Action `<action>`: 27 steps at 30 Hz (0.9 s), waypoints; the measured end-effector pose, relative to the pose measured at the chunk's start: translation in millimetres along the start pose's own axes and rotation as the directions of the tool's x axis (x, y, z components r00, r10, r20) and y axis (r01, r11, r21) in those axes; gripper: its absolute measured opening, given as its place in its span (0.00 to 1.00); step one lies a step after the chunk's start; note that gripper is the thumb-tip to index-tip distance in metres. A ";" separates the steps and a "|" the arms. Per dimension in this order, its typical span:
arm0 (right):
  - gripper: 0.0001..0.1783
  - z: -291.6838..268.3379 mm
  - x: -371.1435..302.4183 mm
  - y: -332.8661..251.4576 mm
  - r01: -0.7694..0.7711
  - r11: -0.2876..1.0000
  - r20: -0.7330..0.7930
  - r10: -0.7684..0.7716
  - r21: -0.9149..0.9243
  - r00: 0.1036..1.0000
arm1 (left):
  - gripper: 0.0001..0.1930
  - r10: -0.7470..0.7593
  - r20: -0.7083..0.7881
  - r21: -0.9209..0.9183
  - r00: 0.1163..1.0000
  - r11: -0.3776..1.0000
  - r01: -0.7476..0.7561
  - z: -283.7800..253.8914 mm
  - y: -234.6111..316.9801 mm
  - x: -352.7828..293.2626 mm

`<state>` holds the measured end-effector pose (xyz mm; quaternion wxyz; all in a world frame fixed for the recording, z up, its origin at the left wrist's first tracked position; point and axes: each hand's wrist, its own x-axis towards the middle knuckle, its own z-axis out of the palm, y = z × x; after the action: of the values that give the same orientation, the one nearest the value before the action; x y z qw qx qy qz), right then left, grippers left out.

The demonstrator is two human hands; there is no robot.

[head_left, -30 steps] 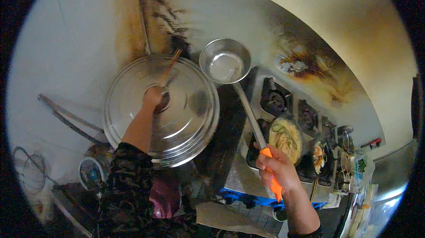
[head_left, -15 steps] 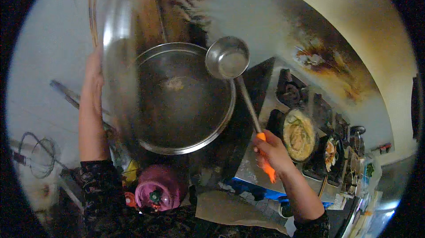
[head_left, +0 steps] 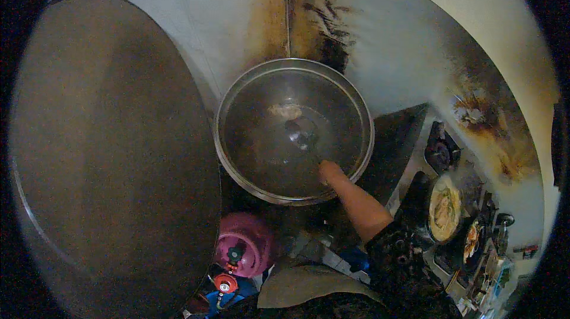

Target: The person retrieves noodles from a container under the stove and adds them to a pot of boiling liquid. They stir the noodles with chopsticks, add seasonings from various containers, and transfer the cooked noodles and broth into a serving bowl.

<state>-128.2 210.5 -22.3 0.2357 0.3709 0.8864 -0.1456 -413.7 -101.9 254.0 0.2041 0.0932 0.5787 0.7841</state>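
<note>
A large round steel pot [head_left: 288, 199] stands in the middle, holding cloudy liquid. My right hand [head_left: 331, 173] reaches over the pot's near right side, closed round the handle of a ladle [head_left: 301, 135]. The ladle's bowl is down at the liquid; its orange grip is hidden by my hand. A pale lump or patch [head_left: 285, 110] shows in the liquid beyond the bowl. The pot's big lid [head_left: 119, 141] stands tilted up and fills the left side, its inner face showing. My left hand is not visible behind the lid.
A pink gas cylinder [head_left: 260, 239] with a red regulator [head_left: 225, 283] is by the near left of the pot. To the right, a stove carries a pan of pale food [head_left: 444, 207] and a smaller pan [head_left: 472, 240]. Sooty walls [head_left: 270, 10] meet behind the pot.
The lid has swung from nearly edge-on to showing its broad inner face on the left, and my left hand has gone from sight. My right hand has brought the ladle down into the pot.
</note>
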 end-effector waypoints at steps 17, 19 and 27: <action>0.05 -47.7 -121.3 9.3 -0.620 -0.364 0.483 -0.403 0.695 0.777 | 0.21 -0.059 0.025 0.056 0.998 0.997 0.058 -9.4 -40.6 11.8; 0.08 -70.1 -165.7 28.5 -0.534 -0.332 0.391 -0.410 0.777 0.824 | 0.21 -0.071 0.051 0.076 0.996 0.995 0.067 -1.5 -53.2 23.8; 0.07 -154.4 -330.6 87.8 -0.260 -0.474 0.123 -0.301 0.841 0.946 | 0.19 -0.263 0.096 0.433 0.960 0.879 0.197 89.0 -115.5 48.8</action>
<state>90.6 142.6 275.0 -0.0618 0.3401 0.2754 -0.8970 -399.0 24.9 168.2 0.3146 0.1247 0.7233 0.6020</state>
